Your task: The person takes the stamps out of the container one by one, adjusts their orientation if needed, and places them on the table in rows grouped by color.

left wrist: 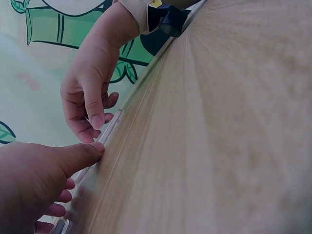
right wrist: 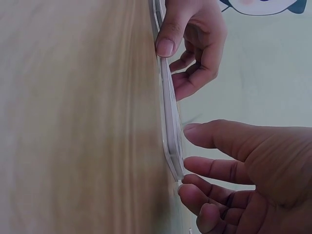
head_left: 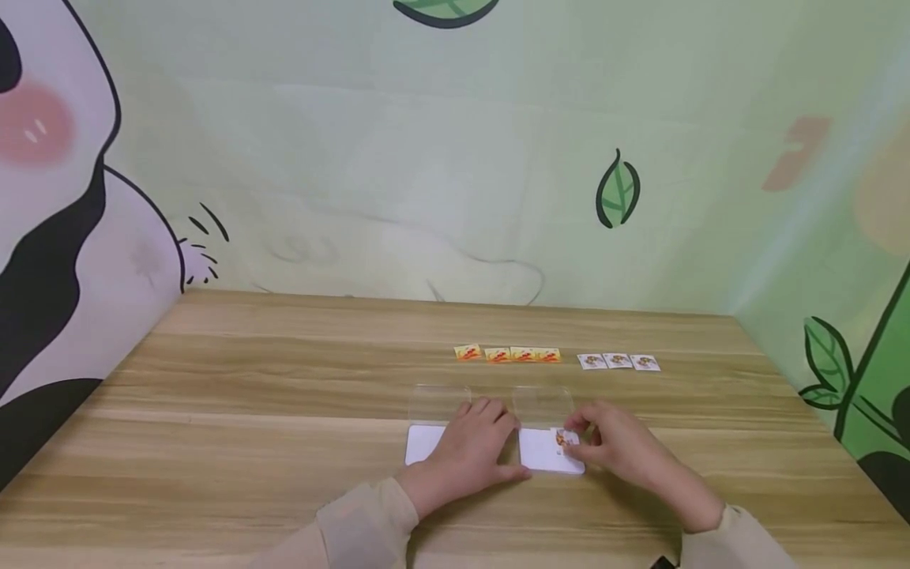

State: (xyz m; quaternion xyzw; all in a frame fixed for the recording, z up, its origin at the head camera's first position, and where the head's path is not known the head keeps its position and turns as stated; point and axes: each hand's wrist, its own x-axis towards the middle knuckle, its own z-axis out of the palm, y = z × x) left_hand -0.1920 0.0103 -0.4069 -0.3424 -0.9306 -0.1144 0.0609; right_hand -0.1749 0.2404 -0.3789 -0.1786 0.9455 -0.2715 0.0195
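Two flat clear-lidded cases with white bases lie on the table, their lids folded back. My left hand [head_left: 469, 446] reaches across the left case [head_left: 423, 442] and holds the near-left edge of the right case [head_left: 536, 454] between thumb and fingers. A small picture piece [head_left: 564, 439] lies at the upper right of that white base. My right hand [head_left: 618, 442] is over it, thumb and forefinger apart on either side, their tips at the case surface. In the right wrist view, a gap shows between the right thumb [right wrist: 204, 134] and forefinger; the piece itself is hidden there.
Behind the cases, several yellow-orange picture pieces [head_left: 522, 355] lie in a row. To their right are three white picture pieces [head_left: 617, 361]. The wooden table [head_left: 249, 379] meets a wall [head_left: 341, 158] with painted leaves and a panda at its back.
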